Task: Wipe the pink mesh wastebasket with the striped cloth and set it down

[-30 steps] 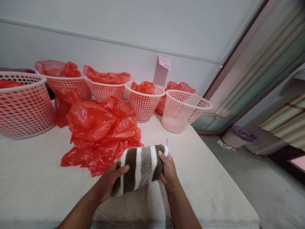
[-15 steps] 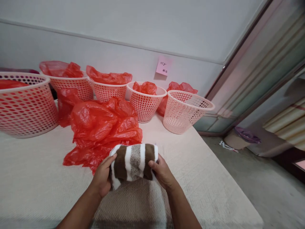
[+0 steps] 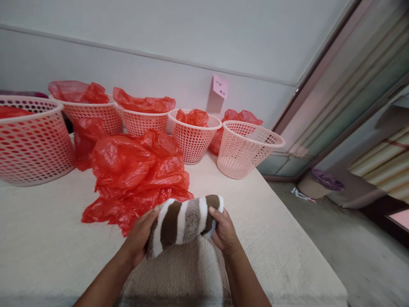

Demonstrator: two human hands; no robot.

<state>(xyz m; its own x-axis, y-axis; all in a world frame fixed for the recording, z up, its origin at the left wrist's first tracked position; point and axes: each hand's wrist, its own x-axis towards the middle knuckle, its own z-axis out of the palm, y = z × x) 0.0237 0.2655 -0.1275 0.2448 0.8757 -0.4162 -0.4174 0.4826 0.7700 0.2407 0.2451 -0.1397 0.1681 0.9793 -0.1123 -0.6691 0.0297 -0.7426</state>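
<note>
Between my two hands, above the table's front part, is a striped fuzzy cloth [image 3: 183,224] in brown, white and grey, which looks like a sock or a small rolled towel. My left hand [image 3: 140,236] grips its left end, thumb on top. The right end is held by my right hand [image 3: 223,228], with the thumb over the front and the other fingers hidden behind. Just beyond the cloth lies a crumpled heap of red plastic bags [image 3: 137,166].
Pink perforated baskets line the wall; several hold red plastic, such as the small middle basket [image 3: 194,140]. The rightmost basket [image 3: 239,153] stands near the right edge of the pale-covered table [image 3: 275,238]. A pink note [image 3: 220,86] hangs on the wall. A bin [image 3: 319,183] stands on the floor.
The cloth has been stretched wider and tilted, its right end now higher and farther right. Both hands still hold it. The view has shifted slightly, and the pink note's lower edge has lifted.
</note>
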